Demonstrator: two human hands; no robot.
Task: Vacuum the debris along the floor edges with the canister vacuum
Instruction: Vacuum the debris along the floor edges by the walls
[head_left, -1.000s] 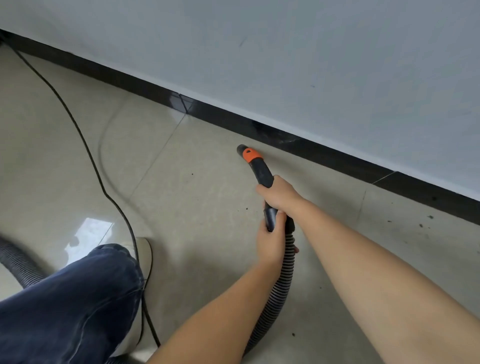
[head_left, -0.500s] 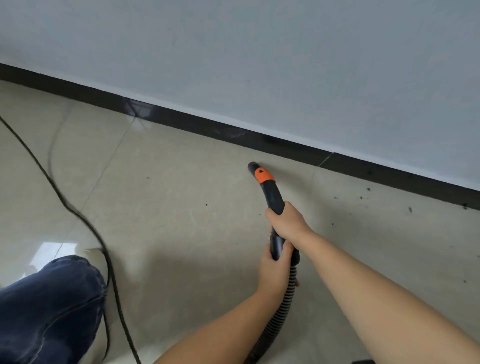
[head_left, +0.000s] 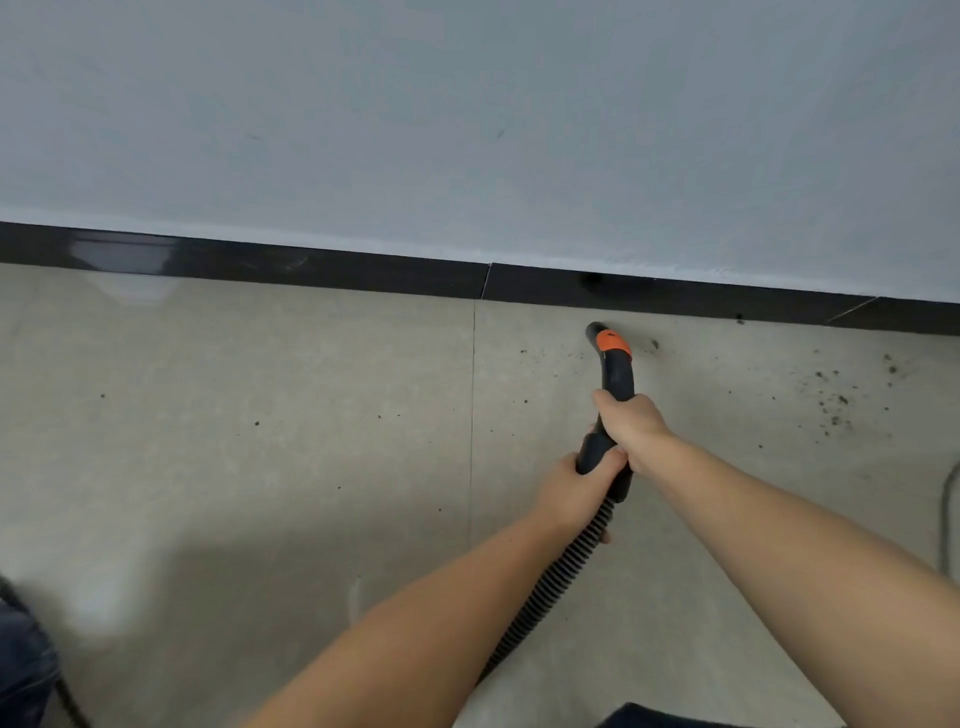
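A black vacuum handle (head_left: 617, 375) with an orange collar (head_left: 613, 343) points at the floor just short of the black skirting board (head_left: 311, 267). My right hand (head_left: 631, 423) grips the handle's upper part. My left hand (head_left: 574, 491) grips its lower end, where the ribbed black hose (head_left: 550, 587) begins. Dark crumbs of debris (head_left: 831, 405) lie scattered on the beige tile to the right of the nozzle, near the skirting. The canister itself is out of view.
A grey wall (head_left: 467, 130) rises above the skirting. A tile joint (head_left: 472, 415) runs toward me left of the nozzle. A cable (head_left: 948, 514) curves at the right edge. My jeans-clad knee (head_left: 21, 660) shows at the bottom left.
The view and the nozzle have shifted right along the skirting, bringing the debris patch closer to the nozzle. The power cord and my knee have slid out to the left. Both hands keep their grip.
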